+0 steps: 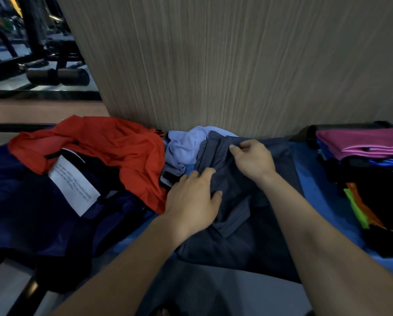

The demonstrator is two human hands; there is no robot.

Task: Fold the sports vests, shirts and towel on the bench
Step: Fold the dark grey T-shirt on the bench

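A person's left hand [192,197] presses flat on a grey shirt [241,201] spread beneath both hands on the worktop, the right hand [251,159] pinching its far edge; a slipped pinch could undo the fold.

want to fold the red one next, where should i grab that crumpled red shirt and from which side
A judgement: take the red shirt at its near right edge, where the cloth hangs loose beside the left hand. Come from the right with that hand. The shirt's left part drapes over dark garments and a white care label, so pulling there could drag them along. Meanwhile the right hand pinches the grey garment.
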